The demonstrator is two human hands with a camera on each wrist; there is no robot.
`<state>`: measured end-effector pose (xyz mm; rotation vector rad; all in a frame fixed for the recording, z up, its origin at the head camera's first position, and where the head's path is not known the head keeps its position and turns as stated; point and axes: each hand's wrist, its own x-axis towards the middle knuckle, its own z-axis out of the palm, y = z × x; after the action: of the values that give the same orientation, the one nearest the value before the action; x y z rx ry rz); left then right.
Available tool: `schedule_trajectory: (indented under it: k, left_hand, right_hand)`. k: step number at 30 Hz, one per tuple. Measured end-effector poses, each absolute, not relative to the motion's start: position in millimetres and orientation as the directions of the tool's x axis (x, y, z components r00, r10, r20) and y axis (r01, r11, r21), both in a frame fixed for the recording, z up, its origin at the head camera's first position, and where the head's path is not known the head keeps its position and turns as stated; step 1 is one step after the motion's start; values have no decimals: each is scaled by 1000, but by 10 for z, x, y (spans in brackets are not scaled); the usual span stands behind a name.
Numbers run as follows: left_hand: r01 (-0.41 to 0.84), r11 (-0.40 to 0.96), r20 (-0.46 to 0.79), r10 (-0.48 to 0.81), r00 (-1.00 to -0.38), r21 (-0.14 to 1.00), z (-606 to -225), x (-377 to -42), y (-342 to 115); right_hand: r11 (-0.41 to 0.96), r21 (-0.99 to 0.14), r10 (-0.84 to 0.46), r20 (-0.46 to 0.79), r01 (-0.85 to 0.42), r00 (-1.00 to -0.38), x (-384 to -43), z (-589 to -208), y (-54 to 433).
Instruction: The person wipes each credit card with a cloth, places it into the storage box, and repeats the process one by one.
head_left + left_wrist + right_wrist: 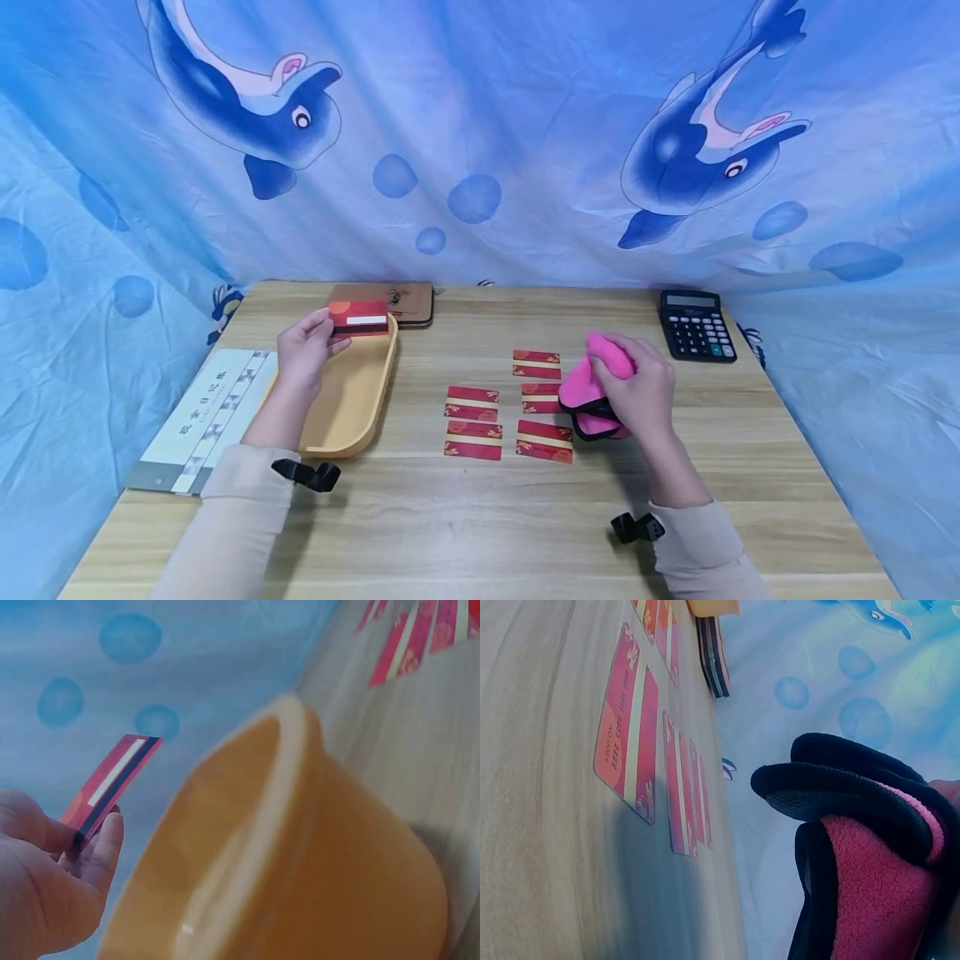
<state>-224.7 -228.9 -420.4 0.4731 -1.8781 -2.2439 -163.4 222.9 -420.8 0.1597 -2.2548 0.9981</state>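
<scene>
In the head view, my left hand [303,348] pinches a red card [358,310] by its left end. The card shows a dark stripe and a white strip, and it is held above the far end of an orange tray [387,375]. The left wrist view shows the card [112,780] tilted between thumb and fingers beside the tray's rim [292,750]. My right hand [641,379] grips a folded pink fleecy cloth [581,385] with black edging, held over the table beside several red and gold cards [472,442]. The cloth [881,889] fills the right wrist view's lower right.
A white booklet [198,408] lies left of the tray, partly behind my forearm. A brown notebook [416,304] lies at the table's back edge behind the tray. At the back right sits a black calculator [697,327]. A blue dolphin curtain [480,125] surrounds the table.
</scene>
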Motion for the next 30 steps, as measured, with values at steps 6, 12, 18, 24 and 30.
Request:
schedule_trajectory:
  k: [6, 12, 18, 24, 30]
  left_hand:
    - [-132, -96, -156, -302, -941, 987, -4385, -2304, -2393]
    - [-207, 30, -192, -256, -947, 978, -4494, -2315, -2434]
    - [-233, 125, -204, -211, -956, 964, -4557, -2326, -2441]
    - [-245, 268, -186, -226, -956, 932, -4584, -2327, -2465]
    - [-256, 345, -189, -217, -958, 903, -4545, -2295, -2470]
  right_hand:
    - [701, -619, 140, 605, -353, -784, -1639, -4223, 2221]
    - [701, -617, 136, 608, -358, -782, -1648, -4219, 2221]
    - [695, -619, 130, 608, -366, -783, -1662, -4208, 2224]
    - [695, -609, 108, 613, -381, -783, -1659, -4208, 2211]
    - [697, -602, 102, 621, -390, -777, -1668, -4217, 2223]
